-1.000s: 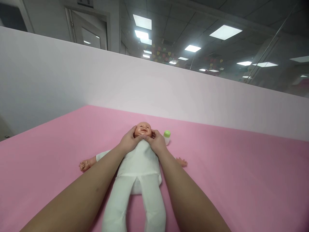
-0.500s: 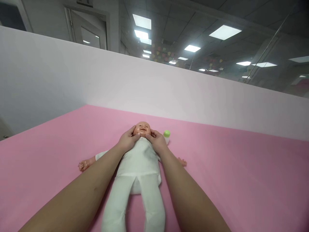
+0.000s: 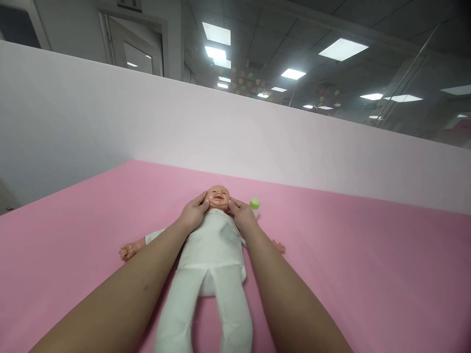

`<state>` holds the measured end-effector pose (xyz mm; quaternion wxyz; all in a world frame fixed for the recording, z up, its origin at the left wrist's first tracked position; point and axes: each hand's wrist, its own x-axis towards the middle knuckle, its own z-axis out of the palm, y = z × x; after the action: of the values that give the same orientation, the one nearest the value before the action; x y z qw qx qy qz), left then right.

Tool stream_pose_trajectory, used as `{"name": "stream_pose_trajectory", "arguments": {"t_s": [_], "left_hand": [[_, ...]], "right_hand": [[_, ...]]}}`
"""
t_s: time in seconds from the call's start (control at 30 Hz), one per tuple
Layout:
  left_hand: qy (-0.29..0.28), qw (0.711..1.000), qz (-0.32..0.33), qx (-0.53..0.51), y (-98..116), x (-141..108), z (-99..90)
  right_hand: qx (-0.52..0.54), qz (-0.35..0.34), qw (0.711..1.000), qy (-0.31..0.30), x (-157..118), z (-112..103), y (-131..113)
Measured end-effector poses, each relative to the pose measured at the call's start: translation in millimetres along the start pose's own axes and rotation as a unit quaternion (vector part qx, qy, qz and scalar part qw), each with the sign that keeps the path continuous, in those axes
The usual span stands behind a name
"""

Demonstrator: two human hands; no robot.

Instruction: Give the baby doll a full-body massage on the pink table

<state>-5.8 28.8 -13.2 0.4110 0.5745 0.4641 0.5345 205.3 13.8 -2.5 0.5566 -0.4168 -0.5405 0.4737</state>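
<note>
Holding a bald baby doll [image 3: 211,242], glossy plastic head, white cloth body, by both sides of its head. Doll lies face up on a smooth pink counter [image 3: 349,264], head at the far end, legs toward the person, arms spread out. Left hand [image 3: 195,214]: fingers together, closed on one edge of the head, thumb in front by the cheek. Right hand [image 3: 243,215]: same grip opposite, thumb and fingers closed on the other edge; fingertips behind can't be seen. Small pale bottle with a round lime-green cap [image 3: 254,203] near the head, just beyond the right hand, partly hidden by it. Low white partition [image 3: 257,135] along the back. Behind: grey door [image 3: 134,46], bright square ceiling lights [image 3: 217,33].
</note>
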Motion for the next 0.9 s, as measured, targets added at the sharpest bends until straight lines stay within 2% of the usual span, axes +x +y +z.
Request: {"name": "stream_pose_trajectory", "arguments": {"t_s": [0.1,0.23,0.43,0.57,0.9], "left_hand": [[0.006,1.0,0.011,0.011,2.9,-2.3,1.4],[-0.011,0.997,0.019,0.077,7.8,-5.3,1.4],[-0.025,0.992,0.012,0.121,19.4,-11.4,0.8],[-0.025,0.993,0.013,0.112,20.1,-12.8,0.5],[-0.012,0.997,0.023,0.077,4.8,-3.4,-1.6]], "right_hand": [[-0.055,-0.022,0.998,0.006,-3.9,3.2,-8.2],[-0.13,-0.03,0.991,0.014,-11.4,8.8,-18.6],[-0.236,-0.047,0.969,0.051,-14.3,12.5,-17.0],[-0.202,-0.043,0.978,0.038,-12.8,11.9,-16.1],[-0.087,-0.026,0.996,0.006,-7.9,7.4,-14.4]]}}
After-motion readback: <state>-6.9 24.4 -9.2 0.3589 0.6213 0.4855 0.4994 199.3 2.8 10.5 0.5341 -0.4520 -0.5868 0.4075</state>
